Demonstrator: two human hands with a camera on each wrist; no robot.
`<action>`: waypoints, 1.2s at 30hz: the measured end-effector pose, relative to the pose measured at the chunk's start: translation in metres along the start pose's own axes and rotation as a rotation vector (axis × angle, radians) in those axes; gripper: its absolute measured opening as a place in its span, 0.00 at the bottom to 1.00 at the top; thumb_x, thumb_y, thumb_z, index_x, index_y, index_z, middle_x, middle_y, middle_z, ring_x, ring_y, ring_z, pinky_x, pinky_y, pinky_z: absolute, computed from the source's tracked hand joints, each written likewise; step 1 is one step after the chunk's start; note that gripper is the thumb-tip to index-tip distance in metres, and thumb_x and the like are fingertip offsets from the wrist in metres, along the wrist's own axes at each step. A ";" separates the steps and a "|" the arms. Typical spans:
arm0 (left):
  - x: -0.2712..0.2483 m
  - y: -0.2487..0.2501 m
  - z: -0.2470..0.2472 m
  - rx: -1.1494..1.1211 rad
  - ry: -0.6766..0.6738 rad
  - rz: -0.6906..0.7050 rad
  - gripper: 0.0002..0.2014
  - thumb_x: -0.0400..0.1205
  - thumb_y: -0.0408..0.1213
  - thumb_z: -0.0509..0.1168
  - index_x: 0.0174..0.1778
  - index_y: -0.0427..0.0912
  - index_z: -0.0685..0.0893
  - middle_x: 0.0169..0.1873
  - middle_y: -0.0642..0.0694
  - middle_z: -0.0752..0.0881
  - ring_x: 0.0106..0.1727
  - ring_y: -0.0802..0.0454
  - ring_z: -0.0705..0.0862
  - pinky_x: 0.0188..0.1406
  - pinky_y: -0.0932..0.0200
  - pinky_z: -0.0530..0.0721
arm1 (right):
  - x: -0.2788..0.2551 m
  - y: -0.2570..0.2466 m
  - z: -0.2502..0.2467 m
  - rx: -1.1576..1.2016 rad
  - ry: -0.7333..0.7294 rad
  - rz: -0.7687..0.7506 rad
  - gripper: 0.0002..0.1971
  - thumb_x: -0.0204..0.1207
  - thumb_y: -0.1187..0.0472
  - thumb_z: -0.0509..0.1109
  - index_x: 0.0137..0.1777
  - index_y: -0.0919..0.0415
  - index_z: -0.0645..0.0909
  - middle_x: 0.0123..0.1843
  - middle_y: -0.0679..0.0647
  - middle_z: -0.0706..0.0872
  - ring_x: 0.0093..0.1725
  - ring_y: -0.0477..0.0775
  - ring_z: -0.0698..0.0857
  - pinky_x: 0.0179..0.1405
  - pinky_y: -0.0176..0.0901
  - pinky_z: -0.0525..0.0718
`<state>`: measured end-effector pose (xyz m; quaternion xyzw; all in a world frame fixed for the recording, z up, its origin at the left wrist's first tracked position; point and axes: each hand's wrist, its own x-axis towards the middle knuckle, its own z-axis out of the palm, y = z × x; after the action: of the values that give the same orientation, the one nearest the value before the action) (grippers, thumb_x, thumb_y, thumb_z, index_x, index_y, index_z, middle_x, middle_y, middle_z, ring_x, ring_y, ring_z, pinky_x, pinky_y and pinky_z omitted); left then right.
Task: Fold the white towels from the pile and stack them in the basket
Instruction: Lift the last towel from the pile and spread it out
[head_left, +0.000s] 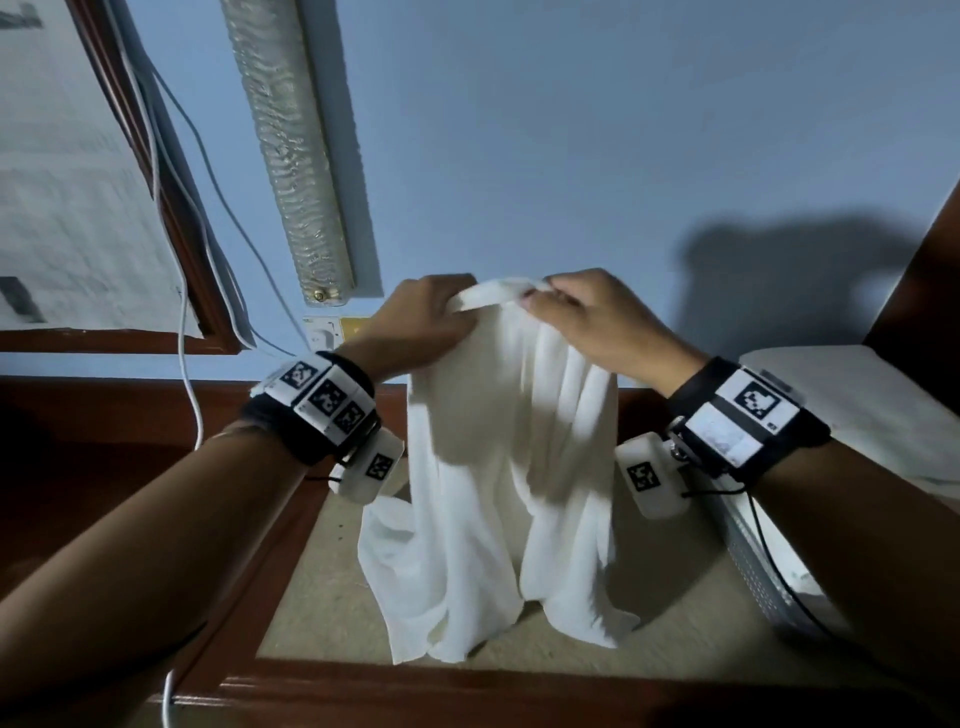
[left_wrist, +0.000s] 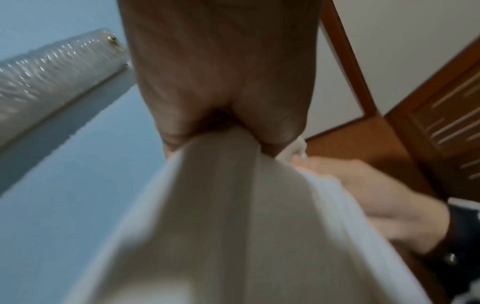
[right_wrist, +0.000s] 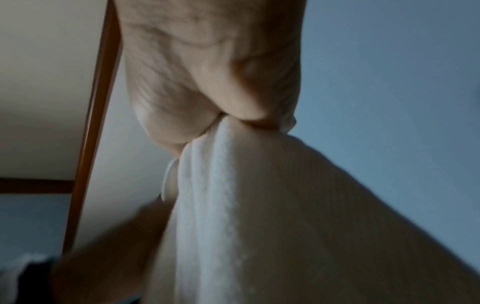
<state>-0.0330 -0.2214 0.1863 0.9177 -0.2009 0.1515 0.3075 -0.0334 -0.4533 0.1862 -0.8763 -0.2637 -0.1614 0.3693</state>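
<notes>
A white towel (head_left: 498, 467) hangs in loose folds from both hands, and its lower hem drapes on the beige tabletop (head_left: 322, 597). My left hand (head_left: 421, 317) pinches the towel's top edge at the left. My right hand (head_left: 576, 306) pinches the same edge close beside it, a short span of cloth bridging them. In the left wrist view the left hand (left_wrist: 223, 123) clamps gathered towel (left_wrist: 233, 205). The right wrist view has the right hand (right_wrist: 221, 115) gripping bunched towel (right_wrist: 233, 205). A white basket (head_left: 753, 566) edge shows at the right, behind my right forearm.
A red-brown wooden rim (head_left: 467, 686) frames the tabletop. White cables (head_left: 187, 364) run down the blue wall at left, beside a wall socket (head_left: 324, 332). A white pile (head_left: 841, 395) lies at the right behind my right wrist. A wall lamp (head_left: 291, 156) hangs above.
</notes>
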 end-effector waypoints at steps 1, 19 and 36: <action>-0.002 -0.014 0.005 0.026 0.041 -0.049 0.05 0.80 0.38 0.63 0.43 0.43 0.83 0.31 0.49 0.83 0.35 0.50 0.81 0.30 0.61 0.74 | 0.000 0.004 -0.005 0.034 0.047 0.010 0.26 0.85 0.48 0.70 0.32 0.60 0.65 0.27 0.45 0.63 0.27 0.44 0.63 0.29 0.45 0.61; -0.005 -0.080 0.000 -0.057 0.300 -0.304 0.12 0.86 0.39 0.64 0.57 0.37 0.88 0.53 0.33 0.90 0.57 0.37 0.87 0.51 0.47 0.79 | 0.017 0.059 -0.043 0.319 0.217 0.178 0.15 0.81 0.44 0.70 0.48 0.56 0.85 0.40 0.55 0.75 0.38 0.50 0.75 0.39 0.47 0.71; -0.026 -0.102 0.009 0.337 -0.157 -0.262 0.06 0.82 0.27 0.64 0.48 0.35 0.87 0.38 0.43 0.82 0.44 0.42 0.83 0.43 0.57 0.71 | 0.020 0.069 -0.037 0.149 0.049 0.110 0.12 0.74 0.45 0.79 0.48 0.52 0.93 0.52 0.42 0.94 0.58 0.43 0.90 0.60 0.46 0.79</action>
<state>-0.0078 -0.1455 0.1177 0.9833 -0.0750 0.0699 0.1502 0.0198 -0.5135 0.1821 -0.8553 -0.2174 -0.1424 0.4482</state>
